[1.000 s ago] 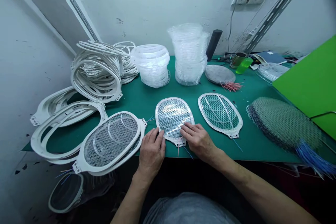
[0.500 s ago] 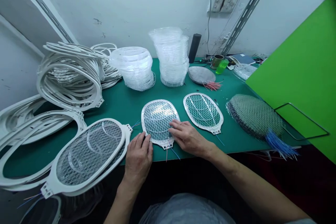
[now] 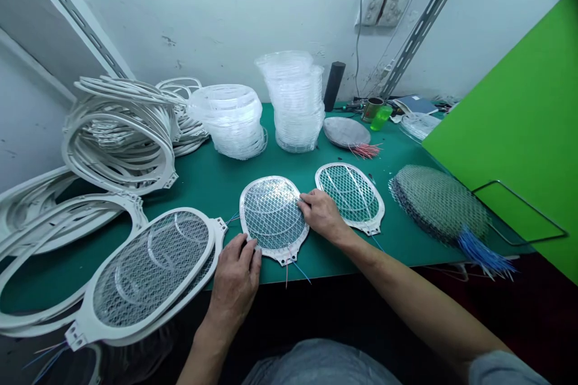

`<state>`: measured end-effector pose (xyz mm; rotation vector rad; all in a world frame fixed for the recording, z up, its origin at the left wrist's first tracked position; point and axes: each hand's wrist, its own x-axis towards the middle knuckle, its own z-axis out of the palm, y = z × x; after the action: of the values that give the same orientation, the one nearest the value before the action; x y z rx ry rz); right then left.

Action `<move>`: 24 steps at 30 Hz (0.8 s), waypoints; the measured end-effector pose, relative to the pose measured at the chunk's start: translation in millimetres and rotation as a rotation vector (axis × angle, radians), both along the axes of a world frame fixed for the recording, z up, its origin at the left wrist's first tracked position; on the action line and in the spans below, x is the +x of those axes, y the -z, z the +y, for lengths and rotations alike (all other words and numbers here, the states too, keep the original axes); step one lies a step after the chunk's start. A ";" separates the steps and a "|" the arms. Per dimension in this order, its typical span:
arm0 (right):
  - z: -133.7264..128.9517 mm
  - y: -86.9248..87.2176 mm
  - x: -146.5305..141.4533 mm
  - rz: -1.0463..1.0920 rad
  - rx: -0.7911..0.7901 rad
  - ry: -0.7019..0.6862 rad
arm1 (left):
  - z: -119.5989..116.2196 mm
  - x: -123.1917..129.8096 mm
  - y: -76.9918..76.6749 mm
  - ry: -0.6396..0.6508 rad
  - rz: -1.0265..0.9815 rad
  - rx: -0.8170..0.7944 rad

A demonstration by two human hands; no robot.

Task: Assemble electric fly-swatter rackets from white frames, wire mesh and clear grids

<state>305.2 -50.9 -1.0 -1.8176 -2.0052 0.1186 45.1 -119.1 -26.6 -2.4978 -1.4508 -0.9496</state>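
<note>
A white-rimmed electric fly swatter head lies on the green table in front of me, its metal mesh facing up. One red and one blue wire come out of its lower tab. My left hand holds the lower left rim with bent fingers. On the opposite side, my right hand pinches the right rim between thumb and fingers. Just right of it lies a second swatter head with crossbars and a blue wire. The undersides of the fingers are hidden.
Assembled white swatter frames overhang the table's front left, before a pile of white rings. Clear plastic rings stand in stacks at the back. Mesh sheets with blue wires lie right, beside a green panel with a wire handle.
My right hand has moved from the mesh outward to the right rim and grips it. The swatter head has turned slightly. My left hand stays at the lower left rim.
</note>
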 end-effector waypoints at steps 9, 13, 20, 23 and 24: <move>-18.0 11.8 -9.5 0.003 0.116 0.040 | 20.9 5.4 4.2 0.008 0.119 -0.027; -22.8 13.0 -12.7 0.083 0.119 0.049 | 21.5 5.0 9.0 0.006 0.145 -0.008; -19.0 5.4 -10.7 0.325 -0.021 0.107 | 19.2 5.5 6.9 -0.014 0.147 -0.042; -17.0 0.6 -11.1 0.445 -0.087 0.133 | 16.1 6.2 2.1 -0.031 0.144 -0.112; -16.2 -0.3 -11.1 0.471 -0.091 0.141 | 14.8 6.4 0.2 -0.035 0.146 -0.125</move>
<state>294.1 -67.1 -0.6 -1.7743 -1.5621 0.5486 51.5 -104.3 -26.8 -2.5569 -1.5467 -0.6740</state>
